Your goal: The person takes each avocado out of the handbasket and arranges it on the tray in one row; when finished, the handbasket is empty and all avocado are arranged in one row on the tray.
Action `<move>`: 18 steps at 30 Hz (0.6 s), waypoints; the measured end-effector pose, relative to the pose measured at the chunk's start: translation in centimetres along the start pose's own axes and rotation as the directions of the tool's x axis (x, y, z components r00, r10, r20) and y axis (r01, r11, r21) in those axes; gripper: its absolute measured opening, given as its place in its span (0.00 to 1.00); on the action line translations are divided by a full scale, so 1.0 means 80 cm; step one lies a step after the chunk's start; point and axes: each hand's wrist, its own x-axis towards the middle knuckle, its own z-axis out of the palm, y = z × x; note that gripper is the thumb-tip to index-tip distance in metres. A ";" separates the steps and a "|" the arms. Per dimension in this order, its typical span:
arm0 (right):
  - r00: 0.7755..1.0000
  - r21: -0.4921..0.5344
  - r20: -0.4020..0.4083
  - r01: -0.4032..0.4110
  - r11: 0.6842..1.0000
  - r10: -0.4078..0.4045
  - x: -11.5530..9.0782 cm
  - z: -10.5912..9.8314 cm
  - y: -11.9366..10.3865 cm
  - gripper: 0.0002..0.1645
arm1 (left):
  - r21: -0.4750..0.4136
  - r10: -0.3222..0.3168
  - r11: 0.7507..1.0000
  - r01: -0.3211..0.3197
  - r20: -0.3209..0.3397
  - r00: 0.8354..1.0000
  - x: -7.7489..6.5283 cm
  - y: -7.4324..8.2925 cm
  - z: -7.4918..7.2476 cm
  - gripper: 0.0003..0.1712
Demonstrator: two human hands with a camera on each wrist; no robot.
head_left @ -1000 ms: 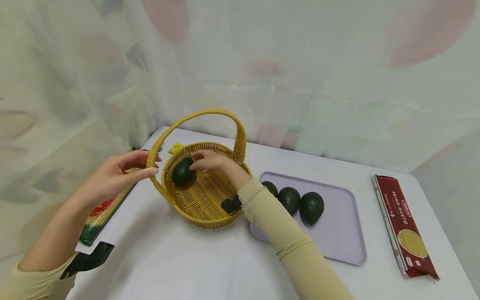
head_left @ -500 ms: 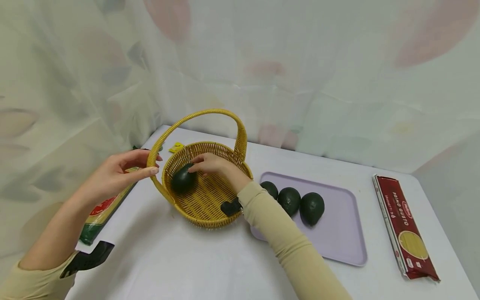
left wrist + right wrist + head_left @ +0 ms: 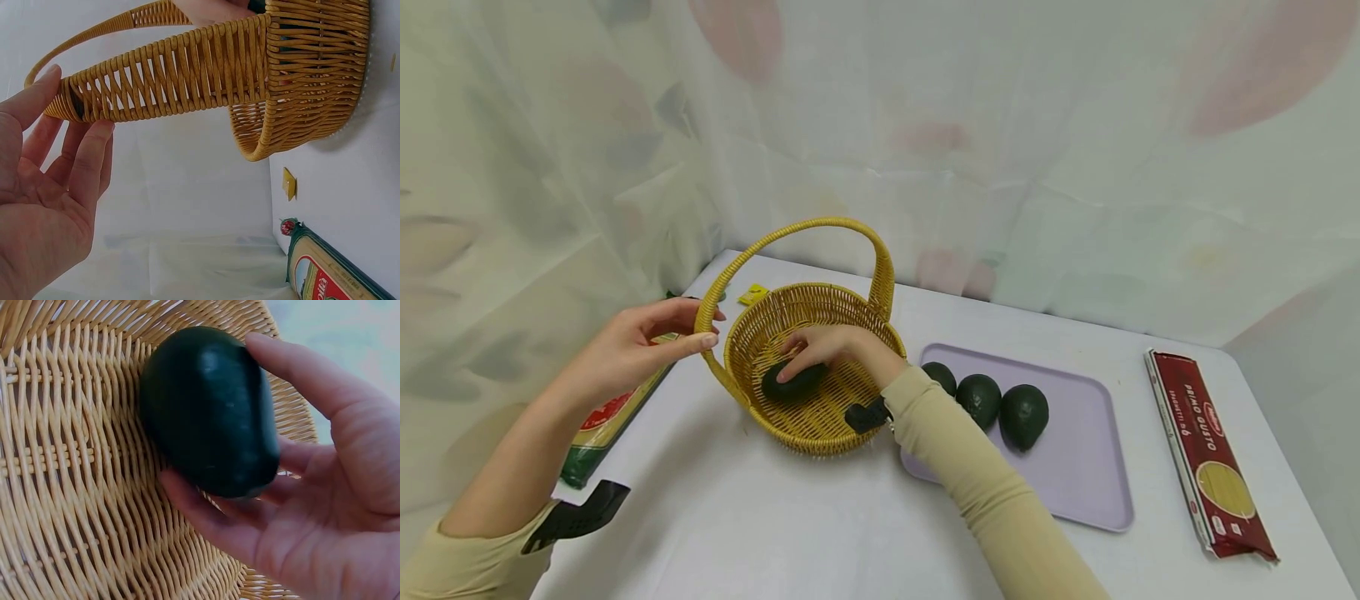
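Observation:
A yellow wicker basket (image 3: pixel 811 442) with a tall arched handle stands left of centre in the head view. My left hand (image 3: pixel 636 346) pinches the left side of that handle between thumb and fingers; the left wrist view has the handle (image 3: pixel 169 75) at the fingertips. Inside the basket, my right hand (image 3: pixel 835 346) holds a dark green avocado (image 3: pixel 793 382) low over the woven bottom. From the right wrist, the avocado (image 3: pixel 209 415) lies between the thumb and the curled fingers of the right hand (image 3: pixel 325 487), close against the wicker.
Right of the basket is a lilac tray (image 3: pixel 1075 467) with three avocados (image 3: pixel 1024 417), one partly behind the right sleeve. A red spaghetti pack (image 3: pixel 1210 454) lies at the far right. A green-ended pasta pack (image 3: pixel 580 458) and a small yellow packet (image 3: pixel 752 294) are at the left.
The avocado in the basket has moved from the left wall toward the front middle and turned sideways, with the right hand now around it. The left hand stays on the handle.

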 end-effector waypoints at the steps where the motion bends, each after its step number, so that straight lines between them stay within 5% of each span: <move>1: 1.000 -0.022 0.017 -0.003 1.000 0.003 0.000 0.000 0.001 0.41 | 0.004 -0.001 1.000 0.001 0.000 1.000 0.000 0.000 0.000 0.18; 8: 0.995 -0.131 0.095 -0.018 0.991 0.031 -0.007 0.000 0.002 0.43 | 0.003 -0.002 1.000 0.002 0.004 1.000 0.003 0.000 0.001 0.18; 18: 0.995 -0.191 0.094 -0.024 0.981 0.043 -0.015 -0.001 0.002 0.40 | -0.031 0.022 0.999 -0.021 0.017 1.000 0.009 -0.002 0.003 0.17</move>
